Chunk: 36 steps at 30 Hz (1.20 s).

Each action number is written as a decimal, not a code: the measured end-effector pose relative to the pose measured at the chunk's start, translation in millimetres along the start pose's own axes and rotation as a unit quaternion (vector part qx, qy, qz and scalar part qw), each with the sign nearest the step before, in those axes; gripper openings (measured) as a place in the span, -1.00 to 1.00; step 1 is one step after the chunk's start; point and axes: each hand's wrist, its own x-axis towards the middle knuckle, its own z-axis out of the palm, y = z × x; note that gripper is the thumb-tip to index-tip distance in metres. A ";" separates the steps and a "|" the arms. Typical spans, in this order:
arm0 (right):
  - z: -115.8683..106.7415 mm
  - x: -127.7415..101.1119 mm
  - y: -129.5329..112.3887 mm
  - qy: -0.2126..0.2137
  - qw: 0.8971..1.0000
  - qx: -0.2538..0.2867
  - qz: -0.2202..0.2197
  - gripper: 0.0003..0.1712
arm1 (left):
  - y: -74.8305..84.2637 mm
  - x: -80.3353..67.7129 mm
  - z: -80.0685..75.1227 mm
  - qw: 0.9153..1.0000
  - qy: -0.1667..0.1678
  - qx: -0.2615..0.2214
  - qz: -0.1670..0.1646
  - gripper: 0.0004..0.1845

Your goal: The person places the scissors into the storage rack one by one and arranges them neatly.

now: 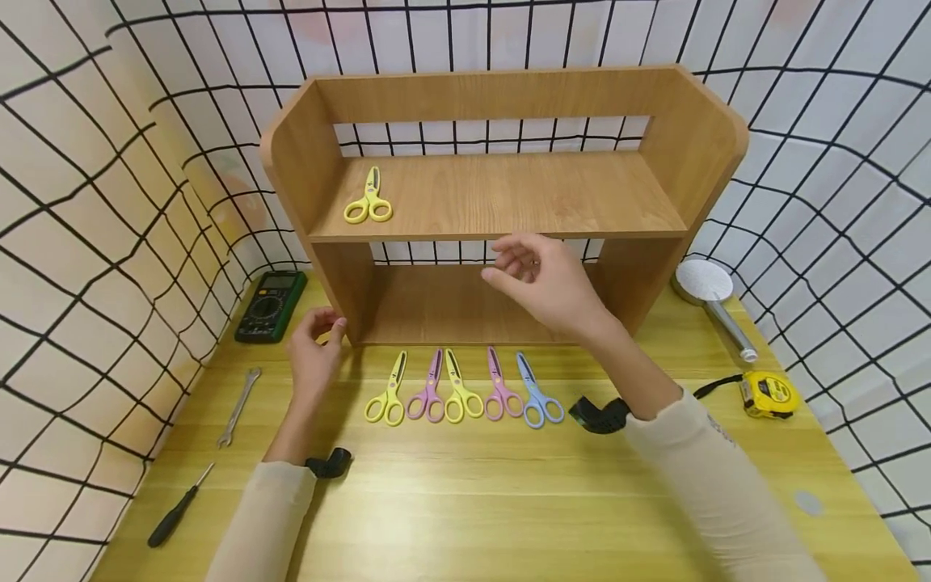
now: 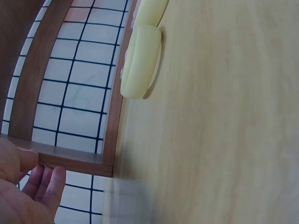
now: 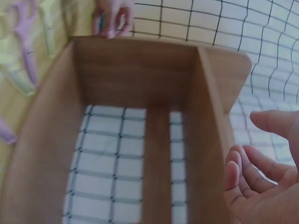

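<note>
My right hand [image 1: 545, 279] is raised in front of the shelf unit [image 1: 502, 194], near the upper board's front edge. Its fingers are loosely bent, with nothing between them and the thumb. My left hand [image 1: 314, 347] is beside the unit's left side panel, fingertips right at its front edge in the left wrist view. One yellow pair of scissors [image 1: 372, 198] lies on the upper board at the left. Several more lie in a row on the table before the unit: yellow scissors [image 1: 393, 392], purple scissors [image 1: 432, 388], more yellow ones, more purple ones, and blue scissors [image 1: 536, 392] at the right end.
Left of the unit are a multimeter [image 1: 271, 307], a wrench [image 1: 238, 408] and a screwdriver [image 1: 179, 508]. At the right lie a shower head [image 1: 716, 303] and a yellow tape measure [image 1: 769, 394]. Black wire grid [image 1: 182, 145] stands around the table.
</note>
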 end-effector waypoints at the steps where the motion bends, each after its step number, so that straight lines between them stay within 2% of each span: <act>1: -3.2 -8.7 8.5 -0.006 1.000 -0.002 0.009 -0.56 | -0.5 -0.1 -0.3 1.000 0.001 0.000 -0.002 -0.79; 6: -10.3 -51.9 56.4 -0.025 0.998 -0.019 0.054 -0.53 | -0.8 -0.2 -0.3 1.000 -0.001 0.004 -0.004 -0.78; 10: -3.4 -80.2 91.7 -0.033 0.997 -0.021 0.073 -0.51 | -0.9 0.5 -1.4 1.000 0.000 0.006 -0.002 -0.78; 18: 11.0 -116.6 135.3 -0.064 0.993 -0.015 0.097 -0.41 | -0.7 -0.6 -0.2 1.000 -0.002 -0.002 0.008 -0.76; 24: 21.0 -128.0 151.6 -0.107 0.989 -0.015 0.106 -0.28 | -0.6 -1.0 -0.8 1.000 0.002 -0.002 -0.001 -0.77; 30: 31.8 -131.1 156.3 -0.145 0.981 -0.048 0.117 -0.21 | -0.7 -0.4 -0.8 1.000 0.003 -0.004 -0.003 -0.78; 36: 38.2 -130.1 153.8 -0.136 0.979 -0.078 0.132 -0.48 | -2.5 -1.3 0.7 1.000 -0.001 -0.006 -0.001 -0.78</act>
